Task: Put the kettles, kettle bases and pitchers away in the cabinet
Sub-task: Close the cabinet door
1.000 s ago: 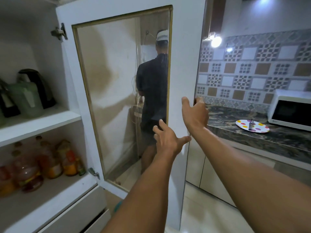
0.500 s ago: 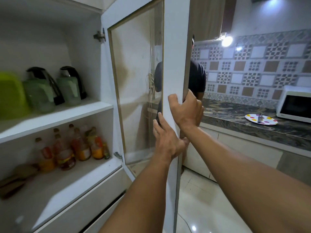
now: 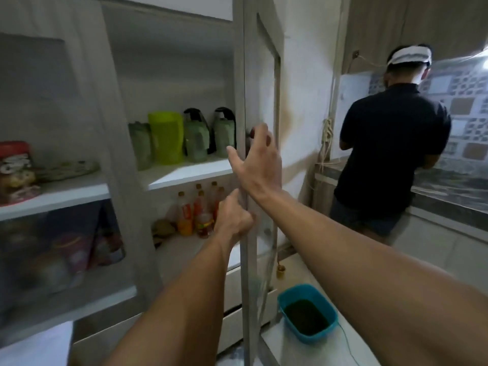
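Two pale green kettles with black handles [image 3: 196, 137] [image 3: 225, 133] stand on the cabinet's middle shelf [image 3: 184, 171], beside a lime green pitcher [image 3: 166, 137] and another pale green vessel [image 3: 140, 147]. The cabinet's right door [image 3: 247, 260] is partly open and I see it nearly edge-on. My left hand [image 3: 232, 219] is closed around the door's edge at the lower shelf's height. My right hand [image 3: 257, 165] lies against the door's outer side higher up, fingers spread, near a dark knob.
Several sauce bottles [image 3: 198, 211] stand on the lower shelf. The left glass door [image 3: 116, 154] is closed over boxes and packets. A blue tub [image 3: 307, 311] sits on the floor right of the door. A person in a dark shirt [image 3: 390, 154] stands at the counter [image 3: 449, 192].
The door has swung further toward the cabinet and my view has turned left. My right hand left the door's edge and now rests spread on its outer side.
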### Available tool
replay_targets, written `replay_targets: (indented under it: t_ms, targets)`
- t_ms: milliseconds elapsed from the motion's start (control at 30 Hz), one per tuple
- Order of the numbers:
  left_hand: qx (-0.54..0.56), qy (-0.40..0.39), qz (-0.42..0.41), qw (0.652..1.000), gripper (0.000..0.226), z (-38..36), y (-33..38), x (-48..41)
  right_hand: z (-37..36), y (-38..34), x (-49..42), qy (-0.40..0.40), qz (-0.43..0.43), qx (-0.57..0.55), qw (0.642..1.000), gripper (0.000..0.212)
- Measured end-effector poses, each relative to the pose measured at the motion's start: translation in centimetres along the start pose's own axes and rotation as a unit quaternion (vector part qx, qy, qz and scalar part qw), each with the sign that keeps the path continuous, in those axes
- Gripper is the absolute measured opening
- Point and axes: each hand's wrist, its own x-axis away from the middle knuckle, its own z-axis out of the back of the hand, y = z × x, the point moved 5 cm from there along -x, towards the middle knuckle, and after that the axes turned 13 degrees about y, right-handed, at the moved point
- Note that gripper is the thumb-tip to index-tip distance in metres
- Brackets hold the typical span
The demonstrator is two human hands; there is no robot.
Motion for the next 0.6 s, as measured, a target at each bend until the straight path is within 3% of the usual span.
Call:
replay_targets:
  t_ms: [67,200,333,467,600]
  targets:
    - [-0.013,0.054,0.040,0.998,0.012,2.8,-2.2,-1.4,-3.3,-2.1,0.6,-0.043,0.030,-0.003,0.999,0.053]
    - [-0.070,0.146,0.076,0.984,0.019,6.9,-5.3,-3.9,-9.2,-5.0,1.5,-0.126,0.109,-0.021,0.986,0.069]
    - [-0.098,0.215,0.117,0.965,0.030,9.0,-7.5,-7.0,-13.9,-5.4,0.2,-0.218,0.168,0.022,0.961,0.060]
    - [-0.106,0.262,0.151,0.947,0.038,10.6,-9.3,-10.1,-18.9,-5.2,-1.9,-0.258,0.264,0.072,0.927,0.067]
    - [-0.130,0.292,0.165,0.933,0.048,11.8,-10.8,-13.3,-23.6,-5.5,-3.0,-0.235,0.338,0.143,0.900,0.067]
